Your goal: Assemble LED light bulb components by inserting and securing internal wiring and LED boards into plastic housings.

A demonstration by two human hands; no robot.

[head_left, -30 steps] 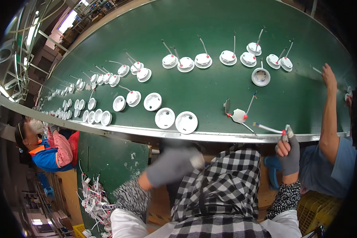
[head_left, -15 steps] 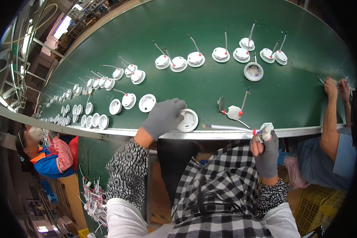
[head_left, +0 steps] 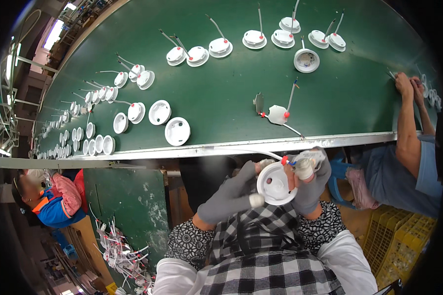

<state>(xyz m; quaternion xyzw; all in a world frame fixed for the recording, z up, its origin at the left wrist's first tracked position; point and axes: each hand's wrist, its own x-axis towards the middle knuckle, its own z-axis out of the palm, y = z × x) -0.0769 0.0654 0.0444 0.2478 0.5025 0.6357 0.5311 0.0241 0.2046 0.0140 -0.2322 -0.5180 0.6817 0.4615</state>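
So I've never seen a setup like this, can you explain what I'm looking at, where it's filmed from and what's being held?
There's no machine here, just a person working by hand. The pictures come from a wide fisheye camera worn on the head, looking down, so straight edges bend. The grey-gloved left hand has its grip on an open white cup. The grey-gloved right hand holds a wired part with a red collar. On the long green table are many round white pieces, some with cables sticking up and some open and without cables. A flat pale plate with wires lies there too. At lower left is a heap of wired pieces. Another person's hands are at far right.
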